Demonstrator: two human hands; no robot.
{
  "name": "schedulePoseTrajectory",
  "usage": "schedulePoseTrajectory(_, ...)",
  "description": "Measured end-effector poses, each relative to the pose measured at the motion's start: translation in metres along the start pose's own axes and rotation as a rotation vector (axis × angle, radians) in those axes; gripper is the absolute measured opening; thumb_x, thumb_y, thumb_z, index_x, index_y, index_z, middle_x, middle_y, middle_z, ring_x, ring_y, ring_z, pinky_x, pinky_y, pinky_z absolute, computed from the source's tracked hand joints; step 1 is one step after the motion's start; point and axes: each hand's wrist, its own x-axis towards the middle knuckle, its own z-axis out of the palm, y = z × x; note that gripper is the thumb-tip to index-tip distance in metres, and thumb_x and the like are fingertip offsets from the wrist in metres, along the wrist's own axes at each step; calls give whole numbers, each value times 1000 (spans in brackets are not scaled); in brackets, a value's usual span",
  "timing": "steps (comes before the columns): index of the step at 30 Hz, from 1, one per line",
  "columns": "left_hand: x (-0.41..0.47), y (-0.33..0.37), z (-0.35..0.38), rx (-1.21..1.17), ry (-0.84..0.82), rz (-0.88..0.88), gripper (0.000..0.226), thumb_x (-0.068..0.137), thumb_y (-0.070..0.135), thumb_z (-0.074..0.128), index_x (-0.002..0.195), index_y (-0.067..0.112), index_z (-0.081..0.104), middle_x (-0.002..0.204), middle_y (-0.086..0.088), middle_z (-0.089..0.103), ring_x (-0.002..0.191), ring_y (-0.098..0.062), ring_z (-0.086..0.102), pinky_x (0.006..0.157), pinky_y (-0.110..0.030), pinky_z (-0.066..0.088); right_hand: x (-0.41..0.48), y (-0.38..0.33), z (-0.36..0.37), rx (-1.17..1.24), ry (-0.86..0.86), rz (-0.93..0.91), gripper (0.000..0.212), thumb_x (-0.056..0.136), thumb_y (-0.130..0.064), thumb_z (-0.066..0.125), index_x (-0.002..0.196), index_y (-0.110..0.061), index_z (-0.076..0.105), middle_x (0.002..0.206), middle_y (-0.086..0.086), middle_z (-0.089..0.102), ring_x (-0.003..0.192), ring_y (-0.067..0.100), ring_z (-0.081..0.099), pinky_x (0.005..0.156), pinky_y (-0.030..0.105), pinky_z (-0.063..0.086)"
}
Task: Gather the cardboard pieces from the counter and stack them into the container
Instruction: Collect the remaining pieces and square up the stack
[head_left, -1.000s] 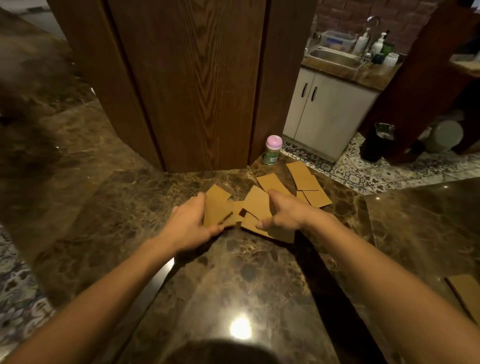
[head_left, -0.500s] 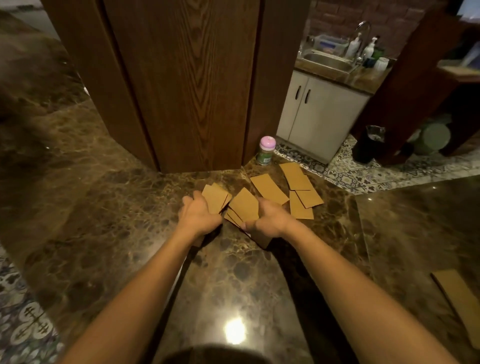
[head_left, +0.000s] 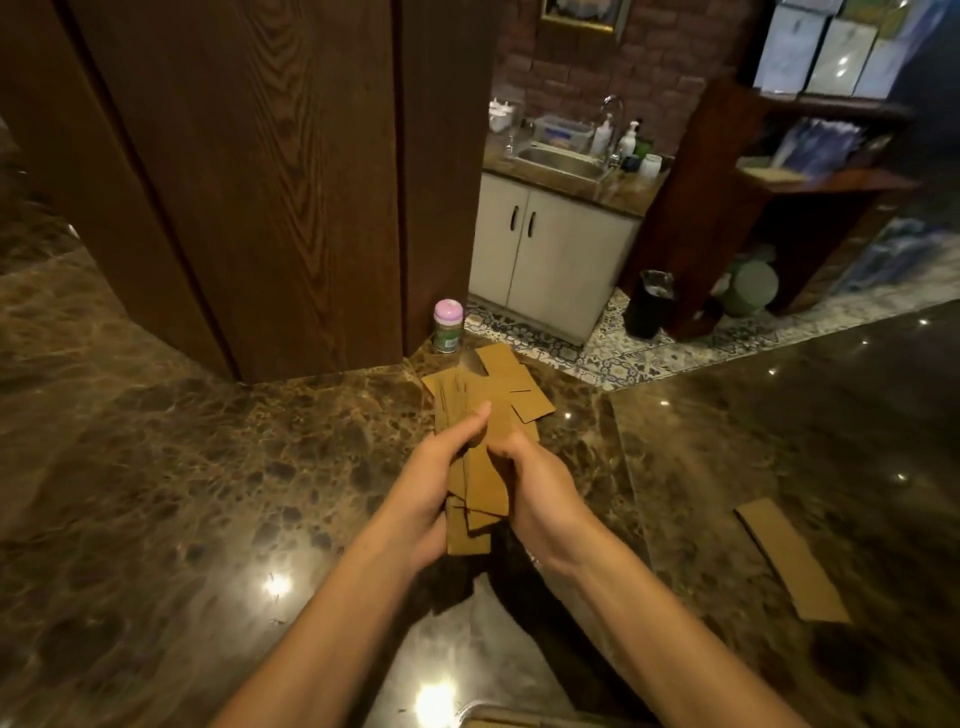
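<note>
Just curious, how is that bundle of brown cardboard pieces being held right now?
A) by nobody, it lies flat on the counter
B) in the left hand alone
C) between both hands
C: the left hand and the right hand both grip the cardboard bundle, one on each side.

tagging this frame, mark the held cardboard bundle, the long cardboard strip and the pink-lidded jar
held cardboard bundle (head_left: 483, 483), head view, top piece's face
long cardboard strip (head_left: 789, 561), head view, its middle
pink-lidded jar (head_left: 447, 338), head view, green label
</note>
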Motion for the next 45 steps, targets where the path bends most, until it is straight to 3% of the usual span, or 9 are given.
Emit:
schedulePoseTrajectory(4, -15, -5, 19, -26, -171, 65, 51, 90, 33, 68, 137, 18, 62, 122, -20, 68, 97, -35, 68, 90, -45, 55, -42, -25, -14, -584, 47, -263, 75, 97, -45, 63, 158, -44, 21, 162, -7, 25, 137, 5, 48, 114, 35, 47)
schedulePoseTrajectory(9, -33, 0, 32, -134, -374, 67, 54, 81, 36, 81, 131, 37, 60, 116, -17, 67, 71, -30, 67, 65, -41, 59, -97, -67, -41, -995, -286, -458, 72, 57, -54, 96, 111, -43, 50, 168, -30, -16, 159, 2, -10, 123, 26, 20)
schedulePoseTrajectory(14, -56, -6, 56, -153, -460, -61, 91, 70, 45, 89, 148, 24, 47, 116, -15, 65, 93, -30, 66, 78, -44, 58, -120, -94, -38, -1169, -288, -573, 74, 58, -52, 99, 104, -34, 44, 163, -28, 8, 156, 7, 12, 115, 43, 46)
schedulePoseTrajectory(21, -74, -12, 75, -131, -475, -49, 55, 87, 47, 71, 134, 21, 58, 125, -17, 63, 110, -30, 65, 95, -46, 53, -145, -100, -40, -1429, -212, -651, 79, 58, -63, 90, 108, -32, 38, 149, -14, 28, 142, 11, 27, 116, 36, 40)
schedulePoseTrajectory(28, -87, -20, 78, -54, -412, -84, 98, 65, 38, 94, 148, 48, 42, 129, -19, 64, 97, -37, 68, 73, -48, 61, -162, -104, -48, -1443, -265, -546, 86, 59, -68, 88, 115, -32, 34, 144, -16, 28, 133, 11, 34, 113, 33, 42)
schedulePoseTrajectory(33, -109, -23, 87, 74, -350, -137, 46, 93, 43, 61, 127, 13, 70, 119, -20, 72, 106, -30, 72, 91, -43, 58, -160, -96, -52, -1624, -102, -630, 85, 59, -71, 83, 116, -32, 32, 154, -8, 15, 145, 18, 16, 122, 38, 31)
schedulePoseTrajectory(38, -122, -37, 86, 137, -167, 40, 30, 89, 19, 66, 117, 9, 71, 100, -18, 76, 81, -28, 75, 65, -37, 63, -171, -85, -55, -1247, -168, -454, 90, 53, -76, 84, 120, -39, 37, 162, -32, -9, 151, 3, 6, 119, 32, 32)
schedulePoseTrajectory(42, -131, -44, 88, 157, -56, 144, 38, 74, 13, 74, 112, 16, 68, 95, -11, 80, 84, -28, 78, 82, -47, 63, -179, -52, -54, -542, 105, -426, 107, 50, -65, 92, 139, -57, 32, 150, -25, 41, 130, 2, 55, 97, 26, 55)
schedulePoseTrajectory(45, -137, -49, 89, 216, -44, 147, 53, 68, 22, 78, 119, 22, 63, 97, -2, 80, 90, -22, 77, 84, -47, 61, -181, -40, -60, -364, 89, -401, 85, 68, -41, 94, 143, -36, 54, 131, -10, 70, 117, 8, 70, 94, 36, 62)
